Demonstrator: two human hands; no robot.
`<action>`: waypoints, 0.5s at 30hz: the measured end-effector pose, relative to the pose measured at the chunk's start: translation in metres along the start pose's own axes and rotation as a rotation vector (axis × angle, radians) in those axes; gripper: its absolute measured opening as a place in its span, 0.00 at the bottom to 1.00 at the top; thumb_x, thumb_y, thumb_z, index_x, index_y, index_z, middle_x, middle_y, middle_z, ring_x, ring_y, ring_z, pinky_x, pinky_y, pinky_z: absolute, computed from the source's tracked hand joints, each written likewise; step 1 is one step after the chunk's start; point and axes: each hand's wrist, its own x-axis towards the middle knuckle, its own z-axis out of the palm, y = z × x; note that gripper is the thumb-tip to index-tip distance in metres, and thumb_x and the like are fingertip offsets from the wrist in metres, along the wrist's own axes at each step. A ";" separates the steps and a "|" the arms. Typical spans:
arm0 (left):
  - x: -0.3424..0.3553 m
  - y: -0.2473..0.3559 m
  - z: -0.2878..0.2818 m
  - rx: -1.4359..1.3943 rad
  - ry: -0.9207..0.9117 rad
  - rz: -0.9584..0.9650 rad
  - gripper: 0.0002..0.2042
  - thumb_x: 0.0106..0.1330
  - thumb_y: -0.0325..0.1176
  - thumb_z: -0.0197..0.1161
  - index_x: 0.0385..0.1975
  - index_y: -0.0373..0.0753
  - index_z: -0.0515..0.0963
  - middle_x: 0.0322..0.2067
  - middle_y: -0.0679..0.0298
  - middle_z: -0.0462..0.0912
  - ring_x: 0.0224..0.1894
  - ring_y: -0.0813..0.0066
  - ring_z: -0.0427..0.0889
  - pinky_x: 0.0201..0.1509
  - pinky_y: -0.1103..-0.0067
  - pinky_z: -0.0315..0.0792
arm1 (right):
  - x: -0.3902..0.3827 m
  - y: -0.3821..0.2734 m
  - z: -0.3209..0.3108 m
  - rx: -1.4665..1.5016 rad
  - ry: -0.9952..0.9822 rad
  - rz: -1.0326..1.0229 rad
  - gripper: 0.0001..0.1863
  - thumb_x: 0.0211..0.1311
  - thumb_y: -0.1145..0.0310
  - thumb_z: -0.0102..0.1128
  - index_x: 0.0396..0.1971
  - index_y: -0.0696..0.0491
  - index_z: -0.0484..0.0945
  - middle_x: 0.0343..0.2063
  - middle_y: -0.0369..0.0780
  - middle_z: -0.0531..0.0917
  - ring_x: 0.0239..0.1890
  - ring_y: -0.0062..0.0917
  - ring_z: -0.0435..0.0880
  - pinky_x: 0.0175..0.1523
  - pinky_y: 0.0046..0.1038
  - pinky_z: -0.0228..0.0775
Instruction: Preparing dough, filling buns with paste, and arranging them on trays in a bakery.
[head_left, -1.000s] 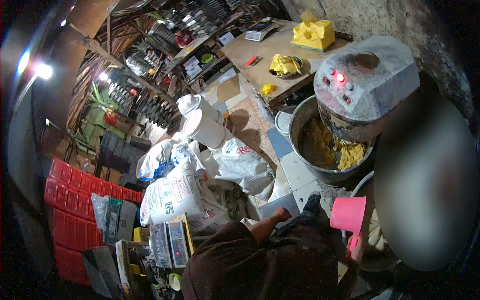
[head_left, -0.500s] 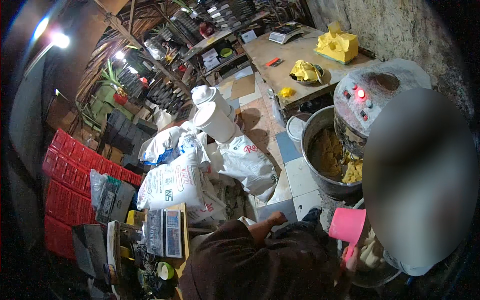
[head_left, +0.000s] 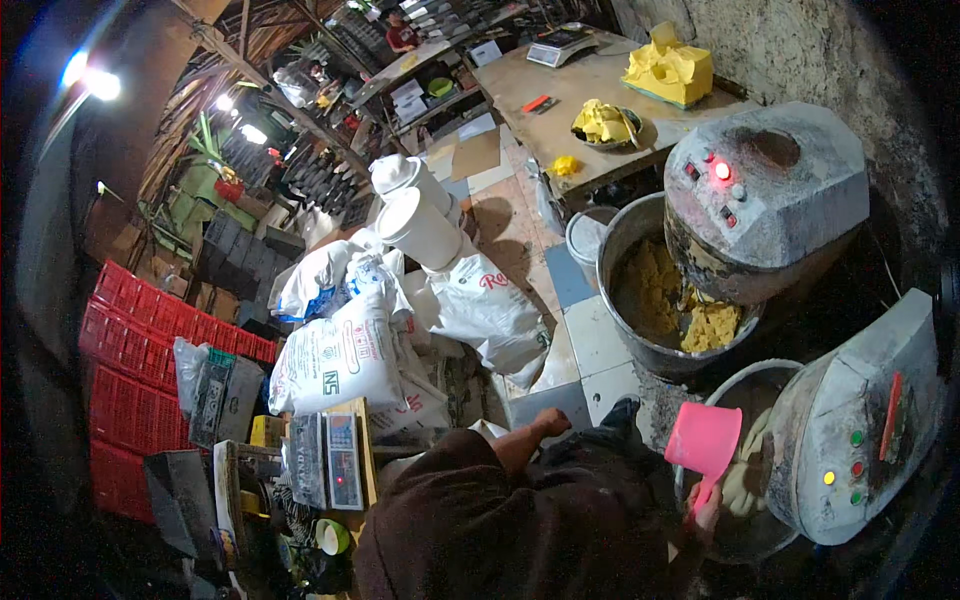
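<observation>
In my right hand [head_left: 706, 518] is the handle of a pink plastic dipper [head_left: 706, 440], held over the near rim of a metal mixing bowl [head_left: 722, 398]. Pale dough [head_left: 742, 482] lies inside that bowl, under a grey mixer head [head_left: 862, 440] with coloured buttons. My left hand [head_left: 551, 423] is loosely closed near my leg, away from the bowl, and nothing shows in it. Farther off, a second bowl [head_left: 625, 325] contains yellow crumbly dough [head_left: 708, 327] beneath another mixer head [head_left: 765, 200] with a red light lit.
White sacks [head_left: 338, 358] and white buckets [head_left: 418, 228] stand ahead of me. Red crates [head_left: 135, 405] are stacked at left, near a scale [head_left: 343, 460]. On the far table [head_left: 545, 92] sit a yellow fat block [head_left: 668, 75], a bowl of yellow fat [head_left: 605, 124] and another scale [head_left: 560, 45].
The grey blur over the lower right has gone, so the near mixer head shows. The view has shifted slightly. The dipper stays by the bowl's rim, and the dough lies differently.
</observation>
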 end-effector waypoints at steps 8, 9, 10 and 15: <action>-0.023 0.032 -0.030 0.334 -0.221 0.161 0.16 0.62 0.43 0.59 0.49 0.49 0.79 0.45 0.63 0.82 0.47 0.57 0.79 0.46 0.64 0.74 | -0.020 0.023 -0.021 0.182 -0.070 0.077 0.25 0.69 0.44 0.35 0.32 0.51 0.71 0.16 0.34 0.71 0.08 0.21 0.65 0.11 0.22 0.55; -0.016 0.020 -0.019 -0.074 -0.261 -0.170 0.15 0.62 0.40 0.60 0.49 0.48 0.79 0.44 0.64 0.82 0.45 0.62 0.81 0.44 0.67 0.76 | -0.014 0.031 -0.025 0.215 -0.026 0.168 0.24 0.69 0.44 0.35 0.35 0.51 0.71 0.17 0.33 0.72 0.08 0.21 0.66 0.11 0.22 0.55; -0.011 -0.006 -0.010 -0.169 -0.216 -0.106 0.13 0.64 0.41 0.59 0.45 0.47 0.81 0.42 0.61 0.84 0.41 0.62 0.82 0.43 0.67 0.76 | -0.008 0.036 -0.030 0.205 -0.026 0.171 0.25 0.71 0.46 0.35 0.25 0.49 0.70 0.13 0.33 0.70 0.08 0.18 0.63 0.12 0.19 0.54; 0.018 -0.131 0.003 -0.839 -0.719 0.301 0.14 0.64 0.43 0.58 0.41 0.43 0.82 0.39 0.58 0.84 0.38 0.64 0.82 0.42 0.68 0.75 | -0.002 -0.030 0.070 0.021 -0.035 0.035 0.27 0.73 0.47 0.30 0.29 0.53 0.71 0.08 0.31 0.65 0.06 0.19 0.61 0.12 0.20 0.54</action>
